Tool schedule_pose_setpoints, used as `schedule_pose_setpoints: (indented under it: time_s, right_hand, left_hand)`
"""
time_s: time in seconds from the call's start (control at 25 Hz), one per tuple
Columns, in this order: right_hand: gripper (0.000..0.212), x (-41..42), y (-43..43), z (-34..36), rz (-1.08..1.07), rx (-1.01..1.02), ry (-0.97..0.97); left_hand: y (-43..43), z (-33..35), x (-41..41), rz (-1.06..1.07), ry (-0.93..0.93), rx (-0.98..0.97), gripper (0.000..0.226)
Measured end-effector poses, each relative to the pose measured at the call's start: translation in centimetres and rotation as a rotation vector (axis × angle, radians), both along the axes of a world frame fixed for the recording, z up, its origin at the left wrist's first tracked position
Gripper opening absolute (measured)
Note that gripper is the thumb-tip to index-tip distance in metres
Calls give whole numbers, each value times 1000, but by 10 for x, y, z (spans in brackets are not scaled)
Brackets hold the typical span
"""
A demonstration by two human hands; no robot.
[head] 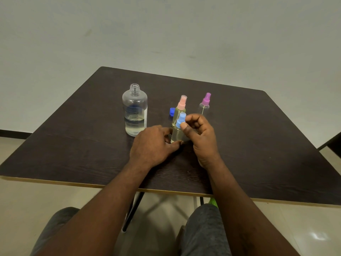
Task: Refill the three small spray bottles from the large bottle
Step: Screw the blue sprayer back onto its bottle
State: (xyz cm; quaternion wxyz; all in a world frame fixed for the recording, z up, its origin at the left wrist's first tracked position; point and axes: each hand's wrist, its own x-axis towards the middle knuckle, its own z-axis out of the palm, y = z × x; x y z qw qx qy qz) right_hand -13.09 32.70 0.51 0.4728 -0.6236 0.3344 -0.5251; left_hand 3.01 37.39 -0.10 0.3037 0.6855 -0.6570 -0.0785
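A small spray bottle with a blue top [177, 133] stands on the dark table [258, 137], holding clear liquid. My left hand [154, 145] grips its lower body. My right hand [200, 134] pinches the blue spray top between thumb and fingers. Behind it stands a second small bottle with a pink top [181, 106], also holding liquid. Further right stands a third one with a purple top [204, 104]; it looks empty. The large clear bottle [135, 111] stands uncapped to the left, about a third full.
A blue cap [172, 111] lies on the table behind the small bottles. The table's front edge runs just above my knees. A dark piece of furniture shows at the right edge of the view.
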Motion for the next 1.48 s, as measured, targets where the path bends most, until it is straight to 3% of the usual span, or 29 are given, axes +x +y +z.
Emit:
schedule_pose_setpoints:
  time_s: [0.16,0.52,0.68,1.04,1.24,1.48]
  right_hand:
    - [30,1,0,1,120,-28,67]
    - [29,1,4,5,147,-22,90]
    - [28,0,3,2,91,-40,120]
    - [18,6,-3,-8,-57,-153,280]
    - [23,11,2,-6,-93,-184,262]
    - [38,16,-2,-10,-236,-153,445]
  left_hand:
    - [0,-1,0,-8,0,6,28]
    - [0,0,-2,-26,-44,-22,49]
    - [1,2,-3,-7,-84,-14,36]
    - [-1,-2,-5,3,-106,-29,42]
    - [1,0,-8,76,-141,-26,36]
    - [4,3,-13,199,-230,17,36]
